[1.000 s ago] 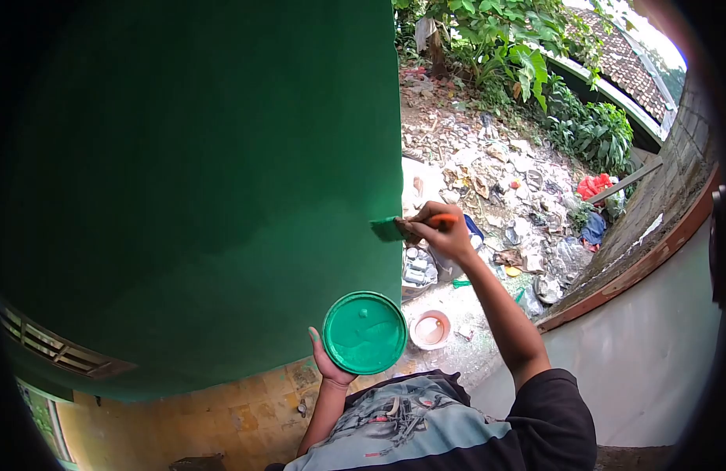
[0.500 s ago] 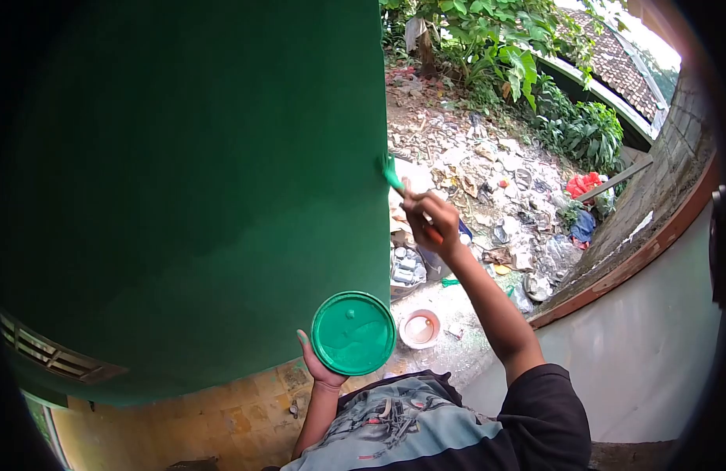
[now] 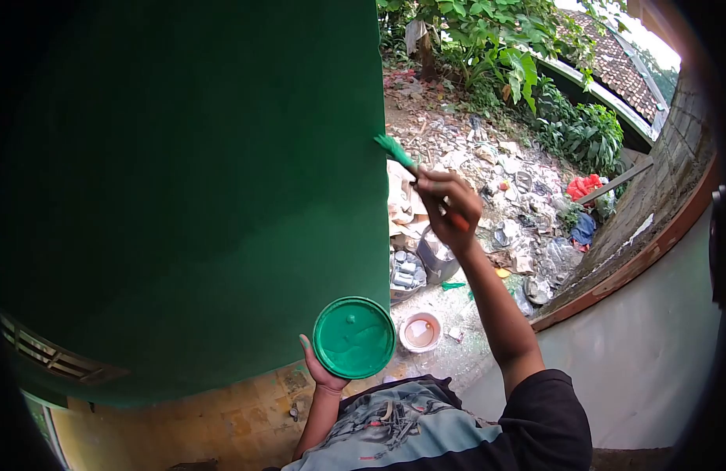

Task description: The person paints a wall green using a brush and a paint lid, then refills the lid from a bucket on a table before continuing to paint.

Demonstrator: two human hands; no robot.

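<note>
My right hand (image 3: 449, 206) is closed round the handle of a paintbrush (image 3: 397, 152), part of it orange-red. Green paint coats the bristles, and their tip meets the right edge of a green wall (image 3: 222, 157). Low in front of my chest, my left hand (image 3: 325, 367) holds up a round tub of green paint (image 3: 353, 339) from below and the left side. Its thumb shows along the tub's side; the other fingers are hidden underneath. Darker green covers the upper wall, with a lighter area lower down near the edge.
A small white bucket (image 3: 420, 331) stands on the paint-spattered ground. Behind it are a dark container (image 3: 438, 257) and a basket of cans (image 3: 408, 271). Rubbish (image 3: 504, 188) covers the ground beyond. A low wall (image 3: 614, 290) curves along the right.
My right hand and the brush have moved up along the wall's edge, with the hand slightly farther right. The paint tub has dropped very slightly in view.
</note>
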